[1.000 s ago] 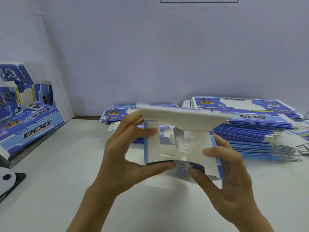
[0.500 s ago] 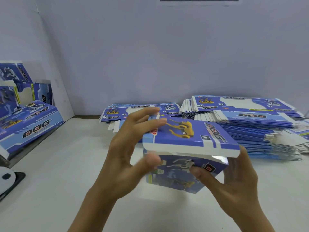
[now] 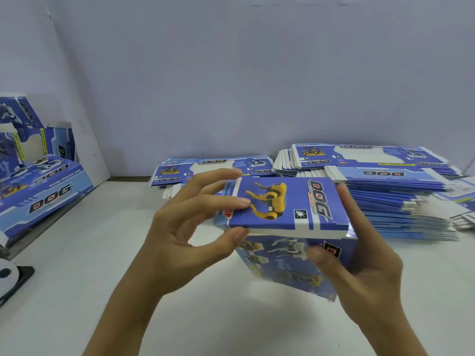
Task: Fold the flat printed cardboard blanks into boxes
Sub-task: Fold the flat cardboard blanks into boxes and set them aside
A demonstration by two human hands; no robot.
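1. Head view, the only camera. We see a white table (image 3: 77,265) with a pale wall behind it.
2. A blue printed box (image 3: 288,227), partly folded, is held above the table at centre frame, clear of the surface. Its top flap shows a yellow dog figure and the word "DOG"; the flap lies down with a white cardboard edge showing along its near side.
3. Left hand (image 3: 185,242): it pinches the box at the left end of the flap. Fingers (image 3: 231,201) rest on the printed top, and the thumb presses the near edge from below. The fingers are curved, not spread wide.
4. Right hand (image 3: 359,258): it grips the right end of the box. The thumb lies on the near face, and the fingers run up behind the right side. We cannot tell how the hidden fingertips lie.
5. At 12 to 1 o'clock from the box, a low stack of flat blanks (image 3: 213,168) lies against the wall.
6. At 2 o'clock, a taller stack of blanks (image 3: 385,191) sits just behind the right hand; we cannot tell whether they touch.
7. At 9 to 10 o'clock, well apart, folded boxes (image 3: 43,186) with the same print lean by the left wall.
8. At 8 o'clock, at the frame edge, sits a white and black object (image 3: 10,276); its identity is unclear.
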